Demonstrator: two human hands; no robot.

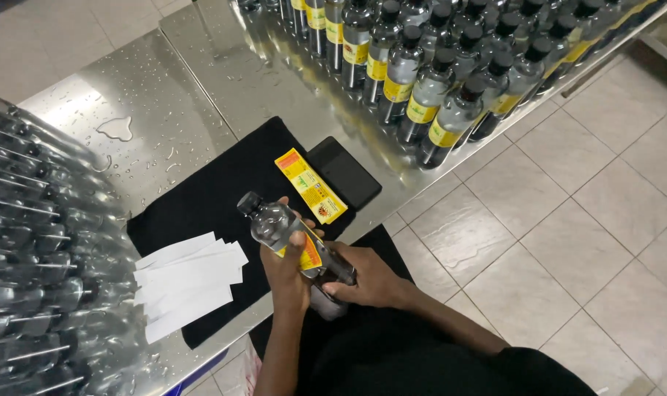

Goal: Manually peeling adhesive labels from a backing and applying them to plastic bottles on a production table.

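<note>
Head view, looking down: left hand [288,265] grips a clear bottle [293,238] w/ black cap, thumb pressing a yellow label onto it. Right hand [370,277] clasps the bottle's lower end. Bottle tilts over a black cloth [209,198] on a wet steel table [139,110]. Nearby: yellow label stack [310,185], white paper strips [187,279], black phone [344,172]. Labelled bottles [429,66] crowd the table's far end.

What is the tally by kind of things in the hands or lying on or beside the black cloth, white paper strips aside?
Bottle, held by left hand and right hand: 1
Yellow label strip: 1
Flat black slab: 1
Total: 3
</note>
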